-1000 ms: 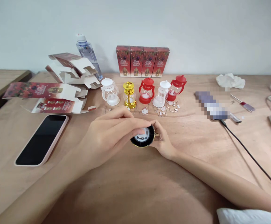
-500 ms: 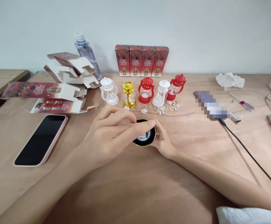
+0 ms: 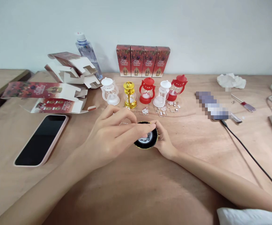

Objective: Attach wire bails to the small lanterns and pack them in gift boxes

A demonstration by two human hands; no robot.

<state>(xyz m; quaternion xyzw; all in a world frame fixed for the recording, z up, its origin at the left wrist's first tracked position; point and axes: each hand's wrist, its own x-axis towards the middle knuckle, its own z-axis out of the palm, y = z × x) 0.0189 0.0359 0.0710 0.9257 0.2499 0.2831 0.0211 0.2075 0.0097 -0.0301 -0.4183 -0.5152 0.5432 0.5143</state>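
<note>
A lantern with a gold rim [image 3: 145, 147] is held with its round black underside towards me, a pale recess showing in the middle. My right hand [image 3: 164, 143] is closed around it from the right side and behind. Over the underside reaches my left hand [image 3: 110, 134], bent at the fingers, one finger lying across to the far right rim by my right fingertips. Whatever its fingertips hold is hidden. Beyond stand two white lanterns [image 3: 110, 92], a gold lantern [image 3: 129, 95] and two red lanterns [image 3: 147, 91]. Small loose parts [image 3: 161, 111] lie in front of them.
Opened red cartons [image 3: 44, 90] and a water bottle [image 3: 87, 53] stand at the left, behind a phone [image 3: 41, 140]. Red boxes [image 3: 142, 61] line the wall. On the right are a blurred phone [image 3: 212, 106], its black cable [image 3: 248, 153], a screwdriver [image 3: 247, 106] and crumpled tissue [image 3: 231, 81].
The lantern's underside has tipped and shifted very slightly down and right, showing a little more of the recess. Both hands keep nearly the same pose.
</note>
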